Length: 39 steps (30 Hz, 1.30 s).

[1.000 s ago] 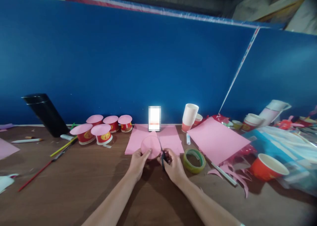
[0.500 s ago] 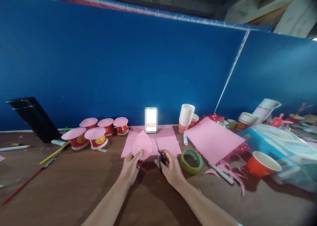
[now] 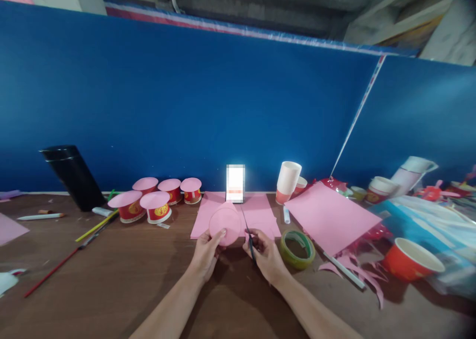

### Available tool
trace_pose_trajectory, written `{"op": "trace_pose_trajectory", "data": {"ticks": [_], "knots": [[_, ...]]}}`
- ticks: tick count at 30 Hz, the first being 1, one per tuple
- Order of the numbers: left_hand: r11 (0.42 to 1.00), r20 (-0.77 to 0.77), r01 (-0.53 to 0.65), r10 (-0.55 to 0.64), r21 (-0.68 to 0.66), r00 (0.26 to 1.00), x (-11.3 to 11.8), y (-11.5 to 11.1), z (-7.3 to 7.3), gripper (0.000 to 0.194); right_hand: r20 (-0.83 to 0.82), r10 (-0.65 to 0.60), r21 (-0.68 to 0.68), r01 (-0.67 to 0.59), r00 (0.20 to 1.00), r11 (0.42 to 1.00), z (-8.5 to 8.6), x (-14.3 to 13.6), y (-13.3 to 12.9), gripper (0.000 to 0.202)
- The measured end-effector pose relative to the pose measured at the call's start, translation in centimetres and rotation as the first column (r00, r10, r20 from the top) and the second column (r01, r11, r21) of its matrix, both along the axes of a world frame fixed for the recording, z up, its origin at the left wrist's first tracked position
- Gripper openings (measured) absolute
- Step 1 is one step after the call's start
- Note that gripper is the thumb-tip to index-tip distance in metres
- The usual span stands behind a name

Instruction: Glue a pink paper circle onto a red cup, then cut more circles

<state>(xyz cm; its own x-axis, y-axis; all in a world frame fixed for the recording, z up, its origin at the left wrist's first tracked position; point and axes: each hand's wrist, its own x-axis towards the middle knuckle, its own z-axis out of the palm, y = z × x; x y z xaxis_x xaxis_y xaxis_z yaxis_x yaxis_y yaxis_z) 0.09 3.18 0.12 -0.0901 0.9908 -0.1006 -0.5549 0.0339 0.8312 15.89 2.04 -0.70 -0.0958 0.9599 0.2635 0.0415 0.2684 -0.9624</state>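
Note:
Between thumb and fingers, my left hand [image 3: 207, 252] pinches a roundish pink paper piece [image 3: 226, 220] with a corner sticking up at its top and a curved line near its edge. My right hand [image 3: 267, 255] is wrapped round the handles of a pair of dark-handled scissors [image 3: 250, 240], whose blades point up and away, just right of the paper and apart from it. Behind both hands, pink paper sheets [image 3: 260, 215] lie flat on the brown table [image 3: 159, 274].
Several red cups with pink paper discs [image 3: 155, 200] stand at the left, near a black bottle [image 3: 76, 178]. At right are a roll of green tape [image 3: 297, 250], stacked white cups [image 3: 288, 180], a pink sheet [image 3: 332, 217], paper scraps [image 3: 357, 269] and an orange cup [image 3: 412, 259].
The whole view has shifted, so things on the table appear farther right and slightly lower. My left hand still holds the pink paper and my right hand the scissors.

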Motion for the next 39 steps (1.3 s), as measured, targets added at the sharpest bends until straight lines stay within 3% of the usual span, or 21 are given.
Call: {"op": "trace_pose_trajectory", "data": {"ticks": [7, 13, 21, 39], "knots": [[0.999, 0.05, 0.033, -0.034, 0.029, 0.998, 0.03, -0.07, 0.09, 0.028, -0.004, 0.025, -0.019, -0.025, 1.0, 1.0, 0.07, 0.04, -0.1, 0.037], [0.999, 0.005, 0.037, -0.037, 0.017, 0.999, -0.12, 0.04, 0.04, 0.022, -0.029, 0.04, -0.041, -0.041, 0.999, 0.998, 0.45, 0.04, -0.27, 0.036], [1.0, 0.019, 0.014, -0.014, 0.002, 1.0, -0.14, 0.16, -0.28, 0.031, -0.071, 0.04, -0.065, -0.044, 0.997, 0.997, -0.04, 0.0, -0.13, 0.036], [0.999, -0.007, 0.028, -0.028, 0.018, 1.0, -0.04, 0.2, -0.36, 0.024, -0.065, 0.064, -0.084, -0.069, 0.996, 0.994, 0.13, -0.05, -0.25, 0.032]]}}
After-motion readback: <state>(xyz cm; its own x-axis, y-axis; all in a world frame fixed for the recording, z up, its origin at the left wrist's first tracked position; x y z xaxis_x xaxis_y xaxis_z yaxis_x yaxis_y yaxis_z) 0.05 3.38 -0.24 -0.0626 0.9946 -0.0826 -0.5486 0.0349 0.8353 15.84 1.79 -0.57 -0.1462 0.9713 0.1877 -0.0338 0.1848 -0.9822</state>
